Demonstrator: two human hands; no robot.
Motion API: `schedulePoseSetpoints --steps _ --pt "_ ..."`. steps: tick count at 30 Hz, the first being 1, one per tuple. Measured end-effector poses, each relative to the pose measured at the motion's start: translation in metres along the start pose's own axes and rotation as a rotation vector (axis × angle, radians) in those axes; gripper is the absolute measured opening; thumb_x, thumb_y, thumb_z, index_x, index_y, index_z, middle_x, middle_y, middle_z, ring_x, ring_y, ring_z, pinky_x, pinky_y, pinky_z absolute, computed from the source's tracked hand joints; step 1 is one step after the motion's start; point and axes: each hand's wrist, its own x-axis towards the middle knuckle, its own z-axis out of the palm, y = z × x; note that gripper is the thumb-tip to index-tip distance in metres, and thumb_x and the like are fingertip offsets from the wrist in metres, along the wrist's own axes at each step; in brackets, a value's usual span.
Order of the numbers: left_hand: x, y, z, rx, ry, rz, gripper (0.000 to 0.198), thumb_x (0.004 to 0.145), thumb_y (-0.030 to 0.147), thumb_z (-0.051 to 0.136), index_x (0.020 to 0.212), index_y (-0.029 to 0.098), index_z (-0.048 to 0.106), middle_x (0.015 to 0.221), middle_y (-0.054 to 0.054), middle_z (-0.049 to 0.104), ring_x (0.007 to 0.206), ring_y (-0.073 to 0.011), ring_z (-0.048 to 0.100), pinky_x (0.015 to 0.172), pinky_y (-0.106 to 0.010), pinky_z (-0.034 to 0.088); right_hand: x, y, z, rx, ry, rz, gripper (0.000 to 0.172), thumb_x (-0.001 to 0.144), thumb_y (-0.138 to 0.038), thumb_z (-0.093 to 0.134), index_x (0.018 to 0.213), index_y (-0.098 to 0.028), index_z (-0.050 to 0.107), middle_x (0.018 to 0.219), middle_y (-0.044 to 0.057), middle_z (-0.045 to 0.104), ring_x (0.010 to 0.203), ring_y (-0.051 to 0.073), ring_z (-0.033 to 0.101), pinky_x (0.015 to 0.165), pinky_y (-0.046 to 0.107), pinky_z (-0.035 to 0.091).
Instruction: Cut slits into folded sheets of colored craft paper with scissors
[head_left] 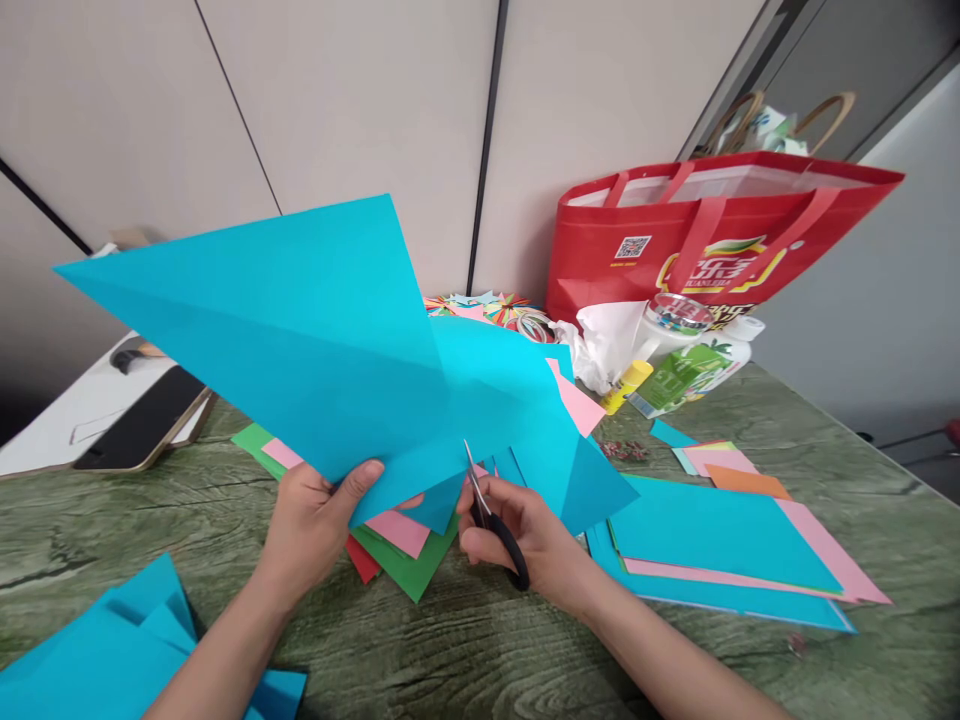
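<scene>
A large blue sheet of paper [300,330] is raised above the table, creased and tilted, with a long point at the far left. My left hand [319,520] pinches its lower edge, thumb on top. Scissors [491,520] with black handles are in my right hand [517,535], fingers closed round them. Their blade lies at the sheet's lower right edge; whether the blades are apart I cannot make out. Beneath the sheet lie green paper [420,570] and pink paper [401,530], partly hidden by it.
Blue folded papers [97,650] lie at the front left, a black phone [142,420] behind them. At right are stacked coloured sheets [720,530], a yellow glue stick [628,386], a green and white carton [690,375] and a red bag [637,235].
</scene>
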Motion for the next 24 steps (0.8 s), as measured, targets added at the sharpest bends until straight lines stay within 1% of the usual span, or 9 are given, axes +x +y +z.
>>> schedulePoseSetpoints --steps 3,4,9,11,15,21,24 --pt "-0.0002 -0.0024 0.0000 -0.168 -0.138 -0.061 0.031 0.073 0.046 0.053 0.083 0.021 0.069 0.094 -0.003 0.071 0.088 -0.0299 0.063 0.069 -0.038 0.056 0.0000 0.0002 0.0003 -0.004 0.001 -0.002 0.024 0.072 -0.032 0.065 0.083 -0.016 0.051 0.067 -0.002 0.047 0.057 0.009 0.040 0.052 0.023 0.032" --pt "-0.0002 -0.0029 -0.0001 -0.194 -0.148 -0.075 0.031 0.073 0.045 0.054 0.083 0.021 0.069 0.096 -0.004 0.070 0.087 -0.0296 0.063 0.070 -0.038 0.056 0.0000 0.0006 0.0003 -0.005 0.002 -0.002 0.024 0.072 -0.032 0.065 0.083 -0.016 0.051 0.067 -0.002 0.047 0.057 0.008 0.041 0.052 0.023 0.032" --pt "0.0001 -0.0041 -0.0007 -0.122 -0.056 -0.056 0.028 0.069 0.044 0.059 0.077 0.019 0.068 0.092 -0.005 0.071 0.084 -0.0296 0.063 0.068 -0.037 0.054 0.0000 0.0016 0.0003 -0.017 0.002 -0.005 0.024 0.072 -0.034 0.065 0.082 -0.016 0.051 0.066 -0.002 0.047 0.057 0.009 0.042 0.053 0.023 0.033" --pt "0.0004 -0.0054 -0.0004 -0.151 -0.067 -0.062 0.029 0.069 0.044 0.058 0.076 0.018 0.069 0.090 -0.005 0.072 0.082 -0.0291 0.063 0.068 -0.038 0.054 0.0000 0.0006 0.0008 -0.018 0.004 0.001 0.025 0.072 -0.035 0.065 0.081 -0.016 0.051 0.066 -0.002 0.047 0.056 0.009 0.042 0.052 0.023 0.033" --pt "0.0007 -0.0085 0.0004 -0.250 -0.133 -0.103 0.028 0.072 0.042 0.057 0.080 0.018 0.070 0.086 -0.005 0.073 0.078 -0.0274 0.065 0.068 -0.038 0.054 0.0005 -0.0018 0.0017 -0.015 0.015 0.011 0.026 0.071 -0.037 0.065 0.081 -0.017 0.051 0.064 -0.002 0.048 0.054 0.009 0.042 0.050 0.023 0.033" --pt "0.0000 -0.0052 -0.0004 -0.247 -0.127 -0.110 0.030 0.071 0.043 0.057 0.081 0.019 0.070 0.081 -0.004 0.073 0.082 -0.0284 0.064 0.070 -0.038 0.054 0.0002 0.0010 0.0017 -0.013 0.026 0.012 0.027 0.071 -0.038 0.065 0.080 -0.017 0.051 0.061 -0.002 0.049 0.053 0.010 0.046 0.050 0.024 0.035" --pt "-0.0002 -0.0023 -0.0013 -0.218 -0.126 -0.107 0.029 0.070 0.044 0.058 0.081 0.019 0.071 0.083 -0.004 0.073 0.084 -0.0287 0.064 0.070 -0.037 0.054 -0.0001 0.0040 0.0014 0.001 0.029 0.015 0.025 0.071 -0.036 0.065 0.080 -0.017 0.051 0.060 -0.003 0.049 0.051 0.009 0.047 0.050 0.024 0.036"
